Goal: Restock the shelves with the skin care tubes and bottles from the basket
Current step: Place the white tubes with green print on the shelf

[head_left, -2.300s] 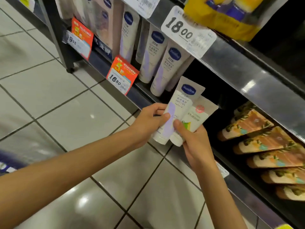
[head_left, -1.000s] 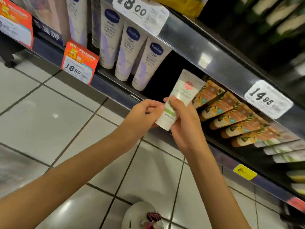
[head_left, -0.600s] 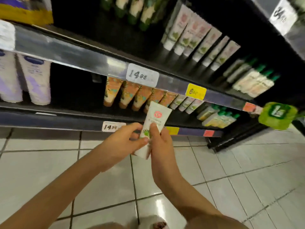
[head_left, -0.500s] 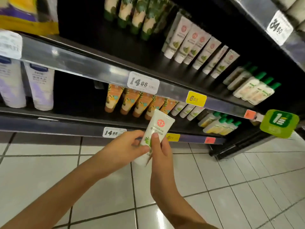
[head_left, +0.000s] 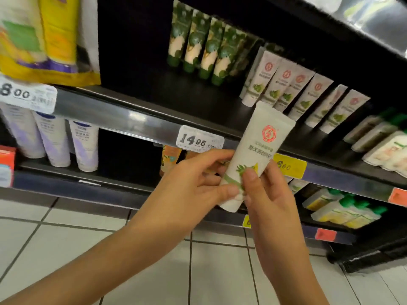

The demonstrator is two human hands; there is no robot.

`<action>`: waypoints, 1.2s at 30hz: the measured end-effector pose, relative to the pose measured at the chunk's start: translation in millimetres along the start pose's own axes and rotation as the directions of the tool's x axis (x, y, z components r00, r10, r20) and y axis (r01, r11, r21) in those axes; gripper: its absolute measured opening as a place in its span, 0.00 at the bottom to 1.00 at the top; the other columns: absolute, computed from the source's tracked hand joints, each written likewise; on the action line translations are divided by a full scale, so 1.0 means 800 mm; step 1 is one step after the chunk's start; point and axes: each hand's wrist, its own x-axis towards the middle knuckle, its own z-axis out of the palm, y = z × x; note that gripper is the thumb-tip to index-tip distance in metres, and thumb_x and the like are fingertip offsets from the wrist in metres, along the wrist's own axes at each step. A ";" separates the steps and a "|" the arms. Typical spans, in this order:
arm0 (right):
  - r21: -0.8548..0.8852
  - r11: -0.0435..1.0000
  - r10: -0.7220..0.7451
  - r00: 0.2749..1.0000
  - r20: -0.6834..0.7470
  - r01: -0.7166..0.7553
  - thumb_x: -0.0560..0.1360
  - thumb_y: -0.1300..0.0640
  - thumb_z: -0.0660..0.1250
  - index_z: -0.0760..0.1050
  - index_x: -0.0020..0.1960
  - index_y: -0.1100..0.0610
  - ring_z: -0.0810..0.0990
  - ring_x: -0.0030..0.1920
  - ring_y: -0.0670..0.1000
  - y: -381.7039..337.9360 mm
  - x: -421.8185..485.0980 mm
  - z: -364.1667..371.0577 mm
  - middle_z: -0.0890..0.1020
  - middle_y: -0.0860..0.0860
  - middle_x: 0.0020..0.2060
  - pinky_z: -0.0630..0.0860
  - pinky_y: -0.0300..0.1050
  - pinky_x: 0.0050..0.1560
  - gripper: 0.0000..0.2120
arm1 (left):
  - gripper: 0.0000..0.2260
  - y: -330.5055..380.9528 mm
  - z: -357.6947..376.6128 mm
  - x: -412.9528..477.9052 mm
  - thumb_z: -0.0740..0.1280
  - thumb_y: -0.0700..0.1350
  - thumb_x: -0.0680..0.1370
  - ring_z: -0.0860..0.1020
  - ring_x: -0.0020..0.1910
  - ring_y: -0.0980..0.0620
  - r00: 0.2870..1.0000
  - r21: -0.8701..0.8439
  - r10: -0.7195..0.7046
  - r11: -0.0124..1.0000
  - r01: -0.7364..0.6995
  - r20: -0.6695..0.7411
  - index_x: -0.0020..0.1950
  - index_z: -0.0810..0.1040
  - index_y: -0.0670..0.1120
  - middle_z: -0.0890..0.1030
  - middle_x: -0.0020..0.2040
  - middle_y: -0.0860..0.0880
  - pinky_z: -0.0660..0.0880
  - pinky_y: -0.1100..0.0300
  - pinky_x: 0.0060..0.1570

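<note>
While motion blurs much of the view, the grip reads clearly: your left hand (head_left: pixel 193 188) pinches the lower end of the white tube (head_left: pixel 259 148) between thumb and fingers, and your right hand (head_left: pixel 273 201) clamps it from the other side, thumb on the leaf print. The tube is tilted, cap end down, in front of the shelf edge (head_left: pixel 123 119) and clear of it. Your 2 thumbs cover part of its lower end. Behind your left hand, the orange tubes (head_left: pixel 170 158) on the lower shelf show only in part, and the tube cuts off the yellow price tag (head_left: pixel 291 167). On the upper shelf (head_left: pixel 176 93), a row of matching tubes (head_left: pixel 308 95) leans back, with at least 4 green tubes (head_left: pixel 198 51) to their left. Bare dark shelf lies in front of both rows. You cannot read the bottles (head_left: pixel 378 137) at the right through the blur.
</note>
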 end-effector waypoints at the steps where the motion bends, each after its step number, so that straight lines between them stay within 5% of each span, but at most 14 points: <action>1: 0.016 1.000 -0.017 1.000 -0.008 0.017 0.66 0.46 0.70 0.74 0.58 0.49 0.81 0.55 0.48 -0.008 0.012 -0.014 0.83 0.49 0.53 0.79 0.39 0.50 0.21 | 0.18 0.008 0.003 0.010 0.69 0.41 0.72 0.80 0.46 0.65 1.000 0.038 0.011 0.999 -0.011 0.007 0.56 0.75 0.60 0.82 0.48 0.58 0.75 0.74 0.42; 7: -0.070 0.991 -0.129 0.976 -0.178 0.118 0.69 0.50 0.66 0.74 0.53 0.47 0.83 0.50 0.46 -0.056 0.101 -0.131 0.83 0.48 0.51 0.81 0.43 0.41 0.13 | 0.09 0.058 0.032 0.097 0.67 0.40 0.74 0.81 0.48 0.62 0.989 0.170 0.151 0.974 -0.149 -0.001 0.53 0.79 0.50 0.84 0.48 0.53 0.76 0.72 0.47; 10: -0.247 0.959 -0.187 0.962 -0.196 0.136 0.73 0.60 0.67 0.73 0.55 0.50 0.81 0.51 0.46 -0.057 0.168 -0.179 0.82 0.51 0.53 0.76 0.45 0.54 0.13 | 0.07 0.065 0.051 0.152 0.67 0.41 0.74 0.81 0.48 0.59 0.985 0.227 0.166 0.962 -0.151 -0.052 0.48 0.78 0.53 0.83 0.47 0.53 0.77 0.67 0.51; 13: -0.363 0.930 -0.138 0.972 -0.191 0.061 0.73 0.67 0.67 0.70 0.62 0.62 0.78 0.53 0.53 -0.039 0.232 -0.203 0.78 0.60 0.58 0.73 0.47 0.56 0.18 | 0.08 0.053 0.065 0.197 0.65 0.37 0.75 0.79 0.53 0.52 0.983 0.182 0.133 0.977 -0.109 -0.124 0.45 0.77 0.51 0.81 0.47 0.50 0.76 0.60 0.55; 18: -0.445 0.895 -0.080 0.987 -0.137 0.011 0.74 0.60 0.68 0.71 0.62 0.60 0.76 0.59 0.51 0.001 0.282 -0.211 0.78 0.55 0.59 0.70 0.42 0.56 0.17 | 0.11 0.021 0.059 0.216 0.63 0.34 0.76 0.80 0.51 0.53 0.973 -0.008 0.051 0.998 -0.055 -0.227 0.44 0.78 0.50 0.82 0.44 0.52 0.77 0.64 0.49; 24: -0.448 0.893 -0.124 0.980 -0.154 0.042 0.75 0.59 0.66 0.69 0.66 0.60 0.74 0.64 0.53 0.015 0.312 -0.192 0.76 0.56 0.63 0.70 0.46 0.64 0.21 | 0.08 0.013 0.062 0.229 0.62 0.34 0.76 0.78 0.51 0.51 0.958 -0.109 0.004 0.993 -0.037 -0.286 0.45 0.76 0.46 0.80 0.46 0.48 0.74 0.61 0.54; 32: -0.486 0.873 -0.136 0.972 -0.189 0.028 0.75 0.59 0.65 0.69 0.66 0.60 0.74 0.63 0.54 0.016 0.321 -0.191 0.76 0.56 0.62 0.70 0.48 0.65 0.20 | 0.08 0.010 0.089 0.244 0.62 0.33 0.76 0.77 0.55 0.49 0.964 -0.049 -0.030 0.999 0.018 -0.265 0.55 0.76 0.38 0.79 0.51 0.43 0.74 0.61 0.54; 36: -0.507 0.861 -0.140 0.976 -0.168 0.036 0.76 0.59 0.65 0.68 0.67 0.60 0.73 0.65 0.55 0.017 0.324 -0.189 0.75 0.56 0.63 0.68 0.49 0.66 0.20 | 0.08 -0.002 0.072 0.207 0.63 0.36 0.76 0.78 0.55 0.51 0.970 0.123 0.004 0.992 0.027 -0.244 0.47 0.77 0.48 0.81 0.48 0.50 0.73 0.57 0.58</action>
